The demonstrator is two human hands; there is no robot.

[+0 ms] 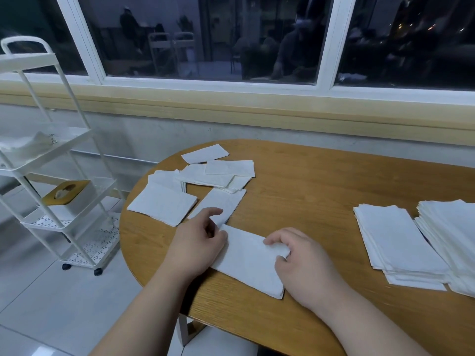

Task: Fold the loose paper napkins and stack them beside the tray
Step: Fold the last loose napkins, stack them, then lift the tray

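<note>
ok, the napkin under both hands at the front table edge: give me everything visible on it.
The napkin is white, thin, faintly textured paper, folded into a long rectangle, with layered edges showing at its near right corner. It lies flat and at an angle on the wooden table, close to the front edge. The left hand covers its left end; a pinch cannot be confirmed. The right hand pinches its far right corner, where the paper bunches slightly. Its far left end meets a second napkin.

Dark window [210, 39], white trolley [51, 155], wooden table [321, 181], tiled floor [38, 291].
</note>
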